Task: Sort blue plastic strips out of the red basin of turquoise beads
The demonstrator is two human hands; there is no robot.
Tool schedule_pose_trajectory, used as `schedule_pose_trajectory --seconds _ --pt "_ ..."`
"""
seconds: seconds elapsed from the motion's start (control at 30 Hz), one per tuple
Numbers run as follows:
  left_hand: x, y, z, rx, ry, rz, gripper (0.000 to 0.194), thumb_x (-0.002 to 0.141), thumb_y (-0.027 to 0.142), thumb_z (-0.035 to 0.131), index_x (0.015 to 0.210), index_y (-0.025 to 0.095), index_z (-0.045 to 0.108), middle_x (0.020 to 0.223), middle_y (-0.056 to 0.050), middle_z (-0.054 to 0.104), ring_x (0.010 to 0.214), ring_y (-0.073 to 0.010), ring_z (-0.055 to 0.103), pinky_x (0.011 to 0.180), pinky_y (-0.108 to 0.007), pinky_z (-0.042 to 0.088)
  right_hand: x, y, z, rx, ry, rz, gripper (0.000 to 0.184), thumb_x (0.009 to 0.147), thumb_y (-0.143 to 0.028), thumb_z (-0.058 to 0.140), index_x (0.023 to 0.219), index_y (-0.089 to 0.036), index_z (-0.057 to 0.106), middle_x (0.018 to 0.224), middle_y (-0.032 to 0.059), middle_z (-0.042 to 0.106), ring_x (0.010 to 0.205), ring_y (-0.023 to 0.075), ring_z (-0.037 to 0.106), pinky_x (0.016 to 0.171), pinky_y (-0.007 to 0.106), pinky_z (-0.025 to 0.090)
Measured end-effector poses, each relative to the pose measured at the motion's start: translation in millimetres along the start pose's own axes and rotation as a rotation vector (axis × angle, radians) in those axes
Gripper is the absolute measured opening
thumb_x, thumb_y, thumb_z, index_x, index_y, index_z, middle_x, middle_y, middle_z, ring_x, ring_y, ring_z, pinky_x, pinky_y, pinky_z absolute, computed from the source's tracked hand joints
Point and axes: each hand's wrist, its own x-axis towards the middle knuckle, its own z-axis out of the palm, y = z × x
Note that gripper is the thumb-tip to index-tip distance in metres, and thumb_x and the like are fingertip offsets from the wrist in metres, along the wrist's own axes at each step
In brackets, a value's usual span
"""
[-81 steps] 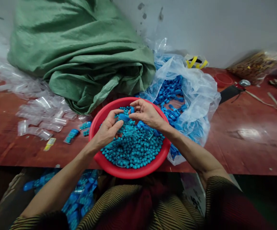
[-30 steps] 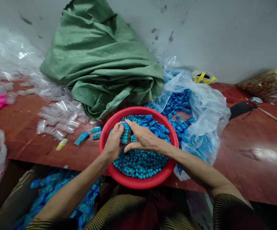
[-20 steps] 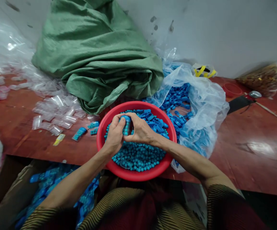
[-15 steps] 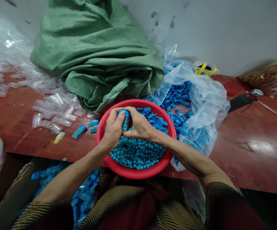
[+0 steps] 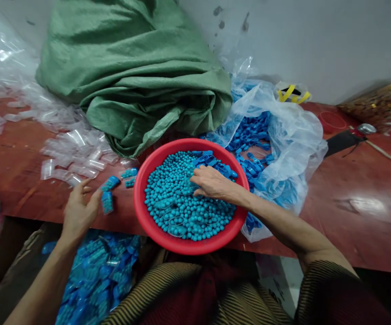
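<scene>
My left hand (image 5: 80,207) is at the table's front left, thumb and fingers apart, with nothing held. Just to its right lie small clear containers (image 5: 108,202) filled with turquoise beads and topped with blue caps. A loose pile of clear plastic tubes (image 5: 87,162) spreads out beyond its fingertips. My right hand (image 5: 210,183) is inside the red basin (image 5: 143,221), its fingers curled down against the turquoise beads (image 5: 171,180). What those fingers pinch is hidden. Blue caps (image 5: 220,164) lie on the beads behind that hand.
A green sack (image 5: 141,81) slumps behind the basin. To the right, a clear plastic bag (image 5: 290,144) spills more blue caps. A dark blade-like object (image 5: 340,143) lies on the red table (image 5: 361,212). Below the front edge sits a heap of filled containers (image 5: 97,271).
My hands have parted from the filled container they held together. It now lies on the table at left, by my opened left hand; my right hand has lowered into the beads.
</scene>
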Motion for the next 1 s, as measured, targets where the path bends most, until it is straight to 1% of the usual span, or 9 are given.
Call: schedule_pose_trajectory --seconds 0.07,0.17,0.23,0.33,0.43,0.57,0.67,0.83,1.0 --pt "-2 10 3.0 0.119 0.085 0.119 0.046 0.077 0.035 0.056 0.119 0.015 0.056 0.107 -0.012 0.064 0.094 -0.0269 0.061 0.082 -0.044 0.049 1 -4 -1 -0.006 -0.015 0.027 0.031 0.08 -0.039 0.065 0.095 -0.012 0.063 0.099 0.0108 0.061 0.095 0.0242 0.054 0.073 0.03 0.037" --pt "-8 51 13.2 0.106 0.101 0.365 0.038 0.084 0.032 0.048 0.114 0.011 0.059 0.107 -0.013 0.065 0.096 -0.0247 0.06 0.085 -0.041 0.048 1 -9 -5 -0.001 -0.058 0.1 0.028 0.085 -0.037 0.06 0.099 -0.013 0.062 0.098 0.0106 0.062 0.093 0.0231 0.056 0.069 0.029 0.036" --pt "-14 82 25.2 0.045 -0.007 0.536 0.032 0.085 0.029 0.047 0.109 0.012 0.061 0.103 -0.011 0.066 0.095 -0.0224 0.06 0.085 -0.038 0.048 -1 -12 -7 0.011 -0.078 0.14 0.028 0.087 -0.037 0.058 0.101 -0.013 0.061 0.099 0.0103 0.063 0.091 0.022 0.058 0.068 0.029 0.036" --pt "-24 119 49.8 0.011 -0.347 0.719 0.026 0.085 0.025 0.045 0.1 0.018 0.065 0.094 -0.008 0.069 0.091 -0.0219 0.061 0.085 -0.037 0.047 -2 -14 -5 0.004 -0.063 0.155 0.026 0.087 -0.036 0.057 0.101 -0.014 0.06 0.098 0.0102 0.064 0.09 0.0217 0.058 0.067 0.029 0.036" --pt "-28 135 73.9 0.034 -0.626 0.742 0.025 0.083 0.025 0.047 0.098 0.023 0.067 0.093 -0.006 0.07 0.09 -0.0236 0.062 0.084 -0.038 0.046 0 -17 2 -0.063 -0.006 0.131 0.024 0.087 -0.034 0.056 0.098 -0.013 0.061 0.094 0.0114 0.063 0.089 0.0237 0.057 0.067 0.031 0.036" --pt "-26 138 89.2 0.012 -0.792 0.714 0.024 0.082 0.022 0.045 0.09 0.025 0.067 0.085 -0.003 0.07 0.082 -0.0219 0.063 0.078 -0.032 0.046 3 -21 11 -0.137 0.048 0.074 0.021 0.092 -0.023 0.045 0.093 -0.011 0.061 0.087 0.0127 0.063 0.084 0.0241 0.057 0.067 0.033 0.036" --pt "-22 137 91.1 -0.047 -0.781 0.643 0.026 0.082 0.023 0.044 0.096 0.026 0.065 0.074 -0.001 0.066 0.069 -0.0197 0.06 0.07 -0.03 0.045 8 -21 14 -0.163 0.103 0.053 0.029 0.093 -0.014 0.033 0.09 -0.01 0.061 0.082 0.0129 0.062 0.08 0.023 0.055 0.067 0.034 0.035" --pt "-11 141 98.1 -0.022 -0.656 0.677 0.026 0.075 0.022 0.054 0.099 0.02 0.064 0.087 -0.007 0.065 0.083 -0.0243 0.06 0.077 -0.034 0.044 18 -13 3 -0.059 0.177 0.055 0.027 0.093 -0.016 0.035 0.094 -0.008 0.061 0.087 0.0141 0.063 0.082 0.0226 0.054 0.07 0.034 0.037" --pt "-5 141 103.2 -0.222 -0.632 0.578 0.022 0.079 0.03 0.051 0.091 0.018 0.065 0.084 -0.006 0.067 0.081 -0.0217 0.061 0.077 -0.032 0.045 30 1 -7 0.398 0.302 0.022 0.022 0.089 -0.021 0.051 0.106 -0.009 0.058 0.101 0.0114 0.064 0.088 0.0172 0.056 0.078 0.029 0.041"
